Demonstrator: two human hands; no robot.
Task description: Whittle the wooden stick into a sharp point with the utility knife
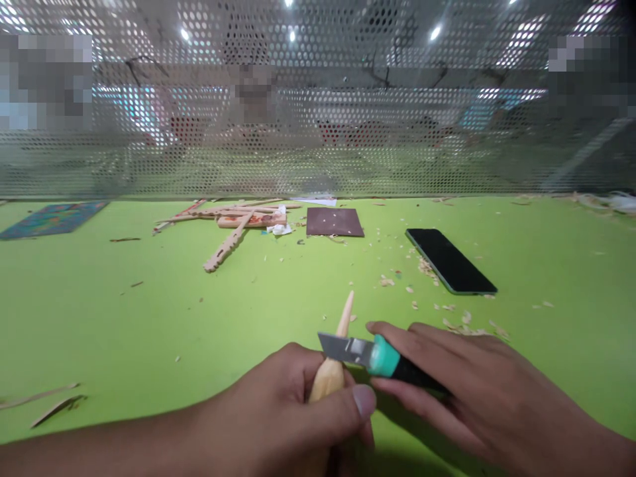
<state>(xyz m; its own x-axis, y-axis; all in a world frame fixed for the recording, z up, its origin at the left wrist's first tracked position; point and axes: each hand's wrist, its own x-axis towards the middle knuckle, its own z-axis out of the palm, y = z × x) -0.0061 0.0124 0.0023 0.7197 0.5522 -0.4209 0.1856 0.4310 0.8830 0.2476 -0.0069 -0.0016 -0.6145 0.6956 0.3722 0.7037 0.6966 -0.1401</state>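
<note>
Starting nearest, the left hand (298,407) is seen closed around a pale wooden stick (332,371). The fingers are wrapped tight, the thumb is laid across the front, and the sharpened tip is pointed away over the green counter (149,331). Just beside it, the right hand (477,384) is closed on a utility knife (380,358), with the teal collar and black handle pinched under the fingers and the index laid along the top. The blade is set across the stick's taper, just above the left thumb.

For a clean shaving, the edge is best held at a shallow angle and pushed away toward the tip, with thin cuts only. The left thumb is best held behind the edge, since it is very near the steel.

Further out, wood shavings (466,318) are scattered on the surface. Beyond them a dark smartphone (450,260) is laid flat, a brown sandpaper sheet (334,222) is seen to its left, and a heap of carved wooden strips (233,222) is found left of that. At the back, everything is closed off by a perforated metal screen (318,146).
</note>
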